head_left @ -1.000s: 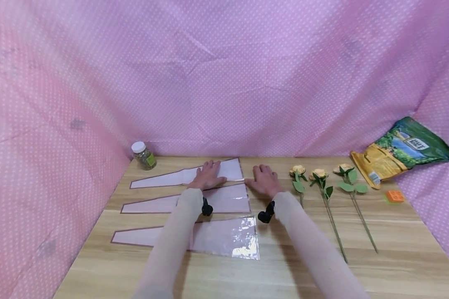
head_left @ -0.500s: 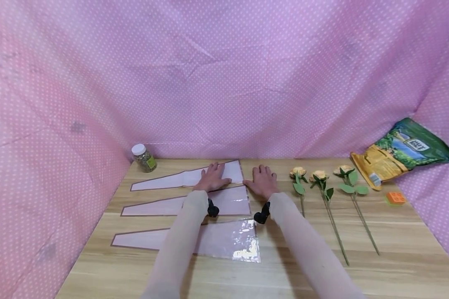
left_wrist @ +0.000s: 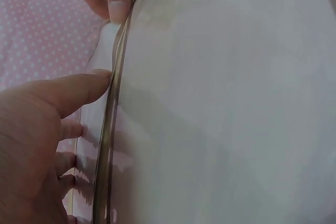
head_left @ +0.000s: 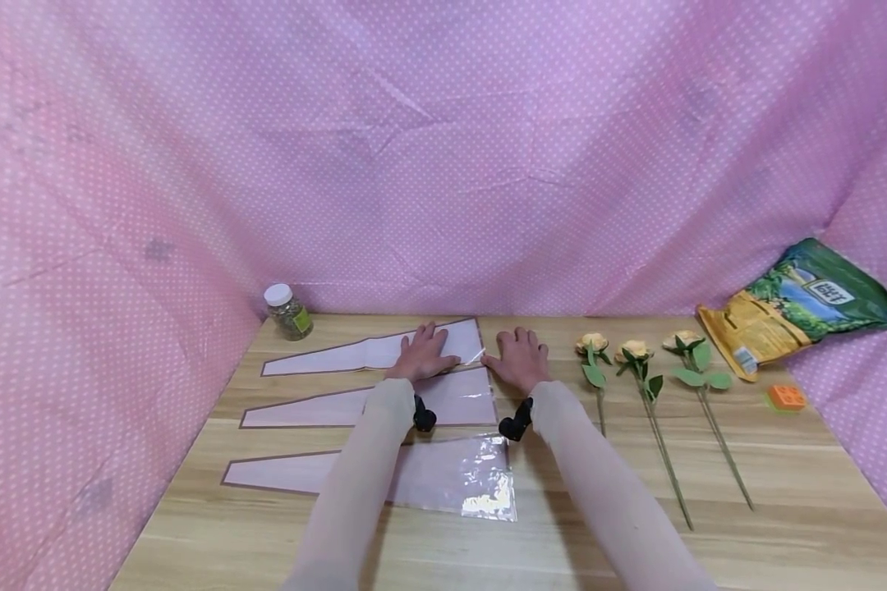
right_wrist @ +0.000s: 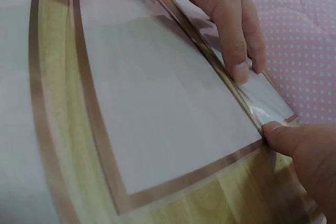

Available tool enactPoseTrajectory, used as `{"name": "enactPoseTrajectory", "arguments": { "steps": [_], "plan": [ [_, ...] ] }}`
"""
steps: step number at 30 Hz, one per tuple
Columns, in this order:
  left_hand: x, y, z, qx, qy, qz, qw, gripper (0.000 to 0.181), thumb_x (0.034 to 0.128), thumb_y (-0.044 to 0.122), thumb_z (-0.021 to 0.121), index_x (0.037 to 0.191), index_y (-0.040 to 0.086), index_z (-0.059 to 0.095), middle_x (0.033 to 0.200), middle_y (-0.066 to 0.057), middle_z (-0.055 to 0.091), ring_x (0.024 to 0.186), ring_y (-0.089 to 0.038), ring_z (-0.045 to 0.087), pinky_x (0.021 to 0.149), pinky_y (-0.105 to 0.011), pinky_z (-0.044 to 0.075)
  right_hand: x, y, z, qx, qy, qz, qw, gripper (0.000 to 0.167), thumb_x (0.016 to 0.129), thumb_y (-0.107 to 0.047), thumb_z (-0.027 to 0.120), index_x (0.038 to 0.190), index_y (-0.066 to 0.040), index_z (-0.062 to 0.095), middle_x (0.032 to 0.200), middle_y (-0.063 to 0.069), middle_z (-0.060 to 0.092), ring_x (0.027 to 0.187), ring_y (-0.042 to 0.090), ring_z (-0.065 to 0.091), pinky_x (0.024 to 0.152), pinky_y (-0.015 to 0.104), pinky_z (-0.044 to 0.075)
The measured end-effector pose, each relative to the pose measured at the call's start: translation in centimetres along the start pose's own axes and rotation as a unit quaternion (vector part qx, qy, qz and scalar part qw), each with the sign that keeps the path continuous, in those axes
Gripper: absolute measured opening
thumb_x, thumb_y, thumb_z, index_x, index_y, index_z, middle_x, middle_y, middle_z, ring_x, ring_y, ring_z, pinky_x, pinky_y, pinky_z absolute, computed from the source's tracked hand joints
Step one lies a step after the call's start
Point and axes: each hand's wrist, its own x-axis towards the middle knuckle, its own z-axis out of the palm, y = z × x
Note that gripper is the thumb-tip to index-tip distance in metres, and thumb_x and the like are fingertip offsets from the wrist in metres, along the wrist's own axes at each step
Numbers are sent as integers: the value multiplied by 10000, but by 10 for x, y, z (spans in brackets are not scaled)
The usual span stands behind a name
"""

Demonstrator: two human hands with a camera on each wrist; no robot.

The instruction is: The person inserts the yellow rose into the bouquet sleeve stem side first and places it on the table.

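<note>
Three tapered plastic flower sleeves with brown borders lie flat in a stack of rows: a far sleeve (head_left: 325,356), a middle sleeve (head_left: 303,410) and a near sleeve (head_left: 451,476) with a glossy wide end. My left hand (head_left: 423,353) rests on the far sleeve, fingers extended. Its thumb (left_wrist: 86,90) lies along that sleeve's near edge. Beside the wide end, my right hand (head_left: 521,359) rests with fingers forward. Its thumb (right_wrist: 283,136) touches the far sleeve's near corner. Both forearms hide parts of the middle and near sleeves.
Three yellow artificial roses, among them a middle rose (head_left: 654,427), lie right of my right hand. Farther right are an orange block (head_left: 787,397) and a green-yellow bag (head_left: 806,304). A white-lidded jar (head_left: 288,313) stands back left. A pink dotted cloth (head_left: 443,164) surrounds the table (head_left: 710,550).
My left hand has slid a little to the right along the far sleeve, nearer its wide end. My right hand stays by the corner. The sleeves have hardly moved.
</note>
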Motion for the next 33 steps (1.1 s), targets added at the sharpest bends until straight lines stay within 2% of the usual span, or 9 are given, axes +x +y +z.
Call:
{"name": "enactPoseTrajectory", "arguments": {
  "steps": [3,9,14,18,27,30,33],
  "plan": [
    [0,1,1,11,17,-6,10000,721,968,482,554,1556,123,340,1681,-165,166,1571,-358,114,1238,-623,80,1,-2,-1,106,-72,34,9999,569,923,-495,631,1335,-107,572,1481,238,439,1359,440,387,1050,649,346],
    [-2,-1,2,-19,3,-14,10000,729,974,492,533,1567,129,315,1691,-152,133,1578,-348,83,1247,-605,57,3,-9,-1,132,-89,74,9998,539,925,-477,633,1318,-111,587,1505,252,424,1381,452,370,1057,665,343],
    [-3,-3,4,-88,-38,-15,10000,735,977,494,524,1577,139,292,1696,-144,106,1583,-337,61,1251,-595,31,5,-16,0,196,-215,11,9996,560,931,-477,620,1372,-134,576,1526,261,401,1412,459,343,1065,674,329],
    [-3,-5,3,-158,-19,37,9999,728,978,488,525,1576,142,295,1696,-143,107,1582,-338,59,1250,-596,26,7,-21,-1,508,-318,60,9982,580,943,-464,594,1413,-127,553,1566,267,351,1461,458,284,1102,669,286],
    [-3,-5,4,-257,-10,43,9997,729,976,483,520,1580,148,286,1699,-138,95,1585,-331,39,1254,-584,4,6,-25,-5,1143,-406,175,9925,550,938,-394,586,1379,-64,576,1574,267,343,1489,442,251,1139,668,237],
    [-3,-6,4,-270,-16,33,9996,730,973,479,523,1579,146,288,1698,-138,96,1585,-332,39,1253,-587,3,7,-27,-4,1241,-407,103,9914,552,934,-375,593,1377,-46,575,1557,264,380,1480,439,283,1130,669,256],
    [-2,-6,5,-248,-20,26,9997,731,972,484,526,1578,148,293,1698,-138,99,1585,-333,41,1252,-591,7,8,-30,-3,1368,-341,-38,9900,542,923,-347,610,1358,-24,586,1506,255,464,1431,433,382,1090,655,322]
  ]
}}
